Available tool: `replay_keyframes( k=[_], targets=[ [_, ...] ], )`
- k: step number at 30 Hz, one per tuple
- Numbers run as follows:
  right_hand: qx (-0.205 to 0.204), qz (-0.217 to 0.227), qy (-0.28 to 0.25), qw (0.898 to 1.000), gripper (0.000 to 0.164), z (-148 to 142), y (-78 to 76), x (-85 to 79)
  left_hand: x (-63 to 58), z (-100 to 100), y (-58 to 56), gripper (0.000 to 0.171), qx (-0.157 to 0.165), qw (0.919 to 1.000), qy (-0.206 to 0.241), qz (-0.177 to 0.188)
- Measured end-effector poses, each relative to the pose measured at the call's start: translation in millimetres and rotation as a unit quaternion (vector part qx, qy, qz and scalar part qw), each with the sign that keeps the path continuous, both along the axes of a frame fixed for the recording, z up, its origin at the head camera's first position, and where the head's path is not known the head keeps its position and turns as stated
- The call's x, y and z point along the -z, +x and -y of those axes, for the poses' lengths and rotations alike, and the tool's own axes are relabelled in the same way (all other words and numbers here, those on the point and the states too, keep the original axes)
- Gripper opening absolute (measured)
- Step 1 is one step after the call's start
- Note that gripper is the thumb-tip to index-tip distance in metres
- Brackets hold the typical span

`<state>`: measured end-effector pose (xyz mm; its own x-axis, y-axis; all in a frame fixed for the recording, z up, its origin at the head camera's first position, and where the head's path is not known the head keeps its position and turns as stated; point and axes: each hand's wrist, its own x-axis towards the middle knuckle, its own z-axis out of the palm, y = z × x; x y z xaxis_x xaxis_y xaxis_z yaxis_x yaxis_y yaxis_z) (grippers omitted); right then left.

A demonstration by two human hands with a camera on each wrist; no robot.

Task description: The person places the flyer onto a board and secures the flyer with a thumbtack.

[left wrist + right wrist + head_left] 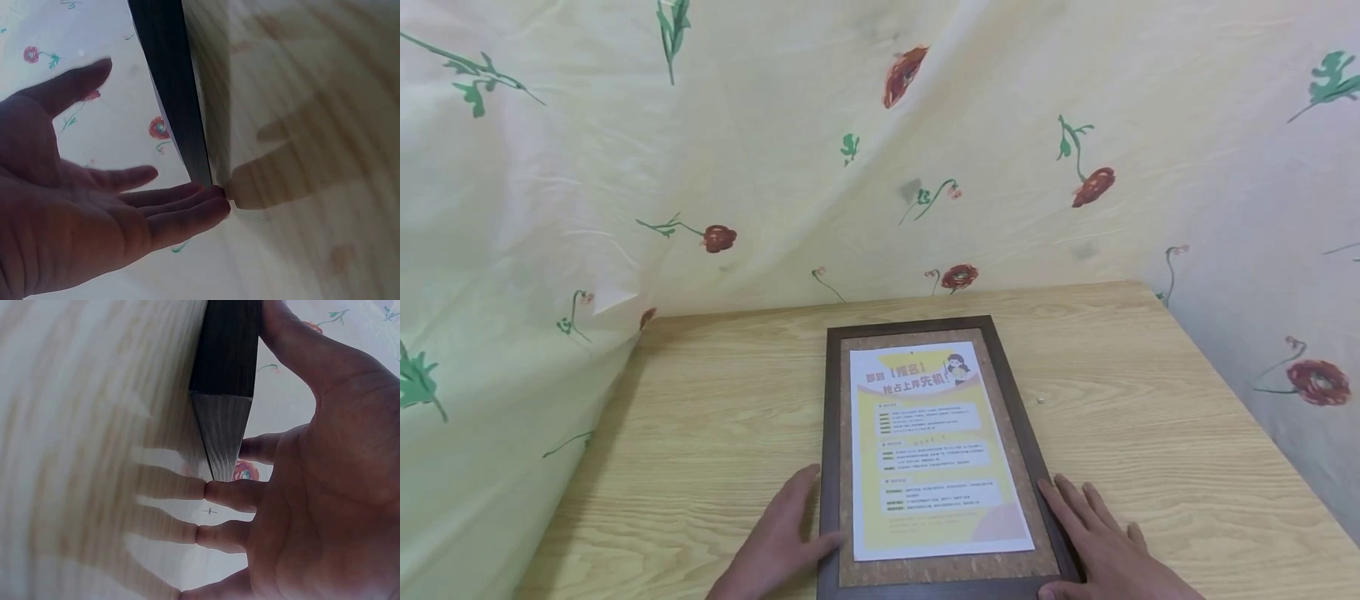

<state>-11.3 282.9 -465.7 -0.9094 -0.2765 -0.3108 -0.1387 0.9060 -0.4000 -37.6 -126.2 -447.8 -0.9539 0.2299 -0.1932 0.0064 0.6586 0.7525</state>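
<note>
Dark brown, the frame (831, 433) lay flat on the wood-grain table (715, 400) between my left hand (778, 537) and right hand (1101, 542), its cork (947, 572) already carrying the printed sheet (932, 454). My fingers were nearly straight and spread, gripping nothing, tips down beside the frame, thumbs near its edges. A dark dot (912, 352) up top might have been a pin; seeing none lower, I judged the bottom corners unfastened.

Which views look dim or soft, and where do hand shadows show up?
Head: brightest, fine print on the poster blurs; left wrist: dim, soft, a shadow of the left hand on the tabletop; right wrist: dim, finger shadows meeting the right hand.
</note>
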Motion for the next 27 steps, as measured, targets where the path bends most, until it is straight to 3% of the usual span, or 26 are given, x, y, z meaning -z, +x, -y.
replay_keyframes(
  k=[8, 13, 18, 27],
  targets=[
    [0.0, 0.0, 0.002, 1.0, 0.119, 0.3, 0.4, -1.3, 3.4, -3.5, 3.7, 0.112, 0.028, 0.9965, -0.028, 0.074],
    [-0.002, -0.005, 0.003, 1.0, 0.118, 0.3, 0.5, -1.2, 6.6, -3.3, 3.8, 0.122, 0.067, 0.9944, -0.042, 0.069],
    [-0.002, -0.007, 0.005, 1.0, 0.119, 0.2, 0.3, -0.5, 8.1, -3.7, 4.2, 0.123, 0.101, 0.9913, -0.078, 0.031],
    [-0.004, -0.007, 0.005, 1.0, 0.118, 0.7, 1.0, -2.0, 7.9, -5.2, 2.4, 0.118, 0.114, 0.9874, -0.104, 0.036]
  ],
)
